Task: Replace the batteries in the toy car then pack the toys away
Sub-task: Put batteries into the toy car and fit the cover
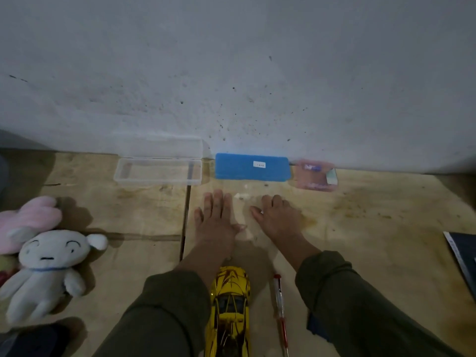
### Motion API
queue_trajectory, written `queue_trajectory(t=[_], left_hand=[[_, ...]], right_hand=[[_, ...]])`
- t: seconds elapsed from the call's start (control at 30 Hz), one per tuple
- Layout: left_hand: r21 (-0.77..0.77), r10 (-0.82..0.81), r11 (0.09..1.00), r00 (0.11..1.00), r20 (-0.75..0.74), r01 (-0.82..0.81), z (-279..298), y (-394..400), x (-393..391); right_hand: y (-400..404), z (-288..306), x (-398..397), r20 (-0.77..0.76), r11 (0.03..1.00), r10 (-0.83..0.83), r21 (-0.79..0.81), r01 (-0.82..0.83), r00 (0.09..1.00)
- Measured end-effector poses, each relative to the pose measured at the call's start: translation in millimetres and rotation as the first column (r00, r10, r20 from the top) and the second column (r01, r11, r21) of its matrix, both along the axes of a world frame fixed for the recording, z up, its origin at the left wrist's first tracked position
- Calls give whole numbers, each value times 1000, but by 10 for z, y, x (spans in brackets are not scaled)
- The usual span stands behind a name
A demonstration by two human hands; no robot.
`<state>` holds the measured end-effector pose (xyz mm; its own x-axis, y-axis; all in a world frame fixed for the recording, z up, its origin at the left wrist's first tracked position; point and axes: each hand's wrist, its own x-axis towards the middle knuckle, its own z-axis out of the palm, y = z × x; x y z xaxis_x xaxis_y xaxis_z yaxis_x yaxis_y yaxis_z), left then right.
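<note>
Toy car: yellow, glossy, upright on its wheels at 6 o'clock on the wooden surface, nose pointing toward 12; it lies between the two forearms and touches neither hand.
Screwdriver: red-and-clear handle, lying flat just beside the car at its 3 o'clock, parallel to it.
Left hand: palm down on the surface at centre, fingers straight and slightly spread, thumb out toward 3 o'clock; holds nothing.
Right hand: palm down beside the left, apart from it; fingers loosely bent with tips on the surface; nothing seen in its grasp.
Sleeves: dark olive, covering both forearms to the wrist.
Blue case: closed, flat, with a small white label, at 12 o'clock from the hands against the foot of the wall.
Clear box: transparent, lid open and leaning back on the wall, at 11 o'clock, just beside the blue case.
Pink packet: at 1 o'clock, just beside the blue case; blurred, possibly a battery pack, contents not legible.
White plush toy: lying face up at 9 o'clock, well apart from the car.
Pink plush toy: behind the white one, touching it.
Dark flat object: at 3 o'clock, cut by the frame edge; identity not discernible.
</note>
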<state>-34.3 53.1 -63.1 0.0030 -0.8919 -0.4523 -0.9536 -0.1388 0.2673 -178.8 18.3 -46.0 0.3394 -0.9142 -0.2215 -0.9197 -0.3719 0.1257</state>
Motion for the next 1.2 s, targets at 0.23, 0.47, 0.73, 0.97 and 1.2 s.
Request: queue_trajectory(t=[0.23,0.47,0.73,0.97,1.2], left_hand=[[-17,-4,1000,1000,-30,4,-21,0,7],[-52,79,994,966,-245,-94,209,167,194],[-10,178,981,927,-329,-192,650,1136,-56],[79,204,978,970,-132,-195,648,1868,-253],[-46,249,967,967,-54,-252,456,1975,-484]], right_hand=[[50,-28,-93,-12,998,11,57,-10,1000],[159,304,-120,504,894,-447,212,395,740],[847,614,-177,654,904,-334,426,34,678],[1366,447,-241,726,863,-335,492,-113,600],[1501,213,-260,707,864,-325,492,-107,628]])
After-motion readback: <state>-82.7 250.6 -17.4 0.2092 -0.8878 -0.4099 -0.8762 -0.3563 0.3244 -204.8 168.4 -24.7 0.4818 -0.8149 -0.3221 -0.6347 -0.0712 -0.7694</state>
